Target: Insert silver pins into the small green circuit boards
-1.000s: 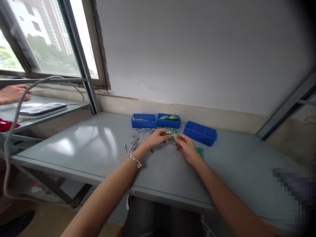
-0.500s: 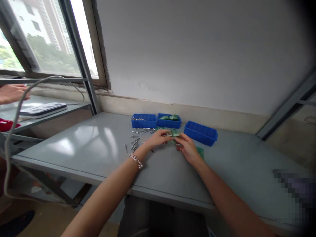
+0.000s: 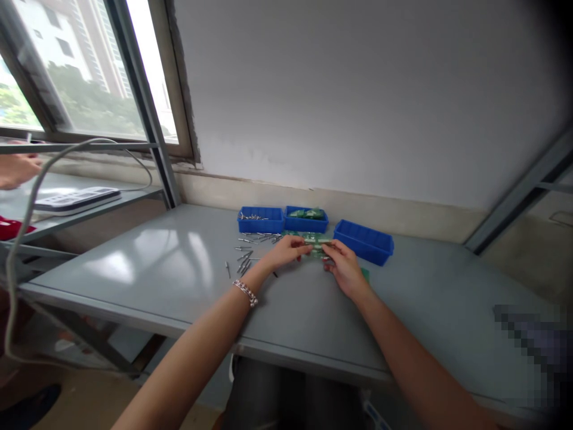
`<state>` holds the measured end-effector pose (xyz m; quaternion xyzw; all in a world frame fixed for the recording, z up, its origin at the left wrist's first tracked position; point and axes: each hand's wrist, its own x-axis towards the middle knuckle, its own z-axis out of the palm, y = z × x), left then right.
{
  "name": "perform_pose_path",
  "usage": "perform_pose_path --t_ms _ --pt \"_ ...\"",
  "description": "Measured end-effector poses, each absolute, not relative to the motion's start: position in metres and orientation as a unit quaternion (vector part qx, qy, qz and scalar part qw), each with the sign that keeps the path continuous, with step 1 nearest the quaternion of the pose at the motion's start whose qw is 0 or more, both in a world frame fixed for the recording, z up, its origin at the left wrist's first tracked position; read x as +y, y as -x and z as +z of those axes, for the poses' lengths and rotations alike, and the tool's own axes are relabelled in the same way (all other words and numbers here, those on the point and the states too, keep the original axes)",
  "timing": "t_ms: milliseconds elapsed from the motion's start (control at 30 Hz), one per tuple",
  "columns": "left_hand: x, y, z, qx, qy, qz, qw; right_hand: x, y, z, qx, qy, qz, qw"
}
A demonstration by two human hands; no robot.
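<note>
Between my two hands is a small clear plastic bag (image 3: 317,246) with green on it. My left hand (image 3: 289,251) pinches its left side, and my right hand (image 3: 344,263) grips the right side with bent fingers. What lies inside the bag is too small to make out. Loose metal rivets (image 3: 245,263) are scattered to the left of my left hand. Behind the hands stand a blue bin of small metal pieces (image 3: 261,226) and a blue bin of green packets (image 3: 307,224). A third blue bin (image 3: 363,242) sits beyond my right hand.
A green packet (image 3: 366,274) lies partly behind my right wrist. At the far left, another person's hand (image 3: 18,170) is above a white device (image 3: 76,200) on a neighbouring table. A grey cable (image 3: 33,203) loops there. A pixelated dark object (image 3: 537,340) is at the right.
My hands have drawn slightly apart with the bag stretched between them, the right one shifting a little to the right. The other person's hand has moved left.
</note>
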<state>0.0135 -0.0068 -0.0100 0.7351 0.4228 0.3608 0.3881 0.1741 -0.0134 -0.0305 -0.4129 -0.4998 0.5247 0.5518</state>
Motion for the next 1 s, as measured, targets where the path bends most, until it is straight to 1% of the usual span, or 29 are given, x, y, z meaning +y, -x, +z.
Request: perform_pose_path --t_ms 233,667,833,1000 --pt "-0.007 -0.014 -0.010 0.415 -0.735 0.384 0.373 -0.013 -0.175 -0.033 -0.506 0.418 0.545 0.522" --pt "0.002 -0.013 -0.017 0.452 -0.769 0.341 0.297 -0.015 -0.174 -0.032 -0.534 0.436 0.536 0.487" --pt "0.000 -0.015 -0.015 0.463 -0.761 0.344 0.297 -0.013 -0.174 -0.033 -0.537 0.439 0.529 0.489" --pt "-0.001 -0.016 -0.018 0.434 -0.768 0.340 0.327 -0.011 -0.175 -0.033 -0.520 0.433 0.529 0.512"
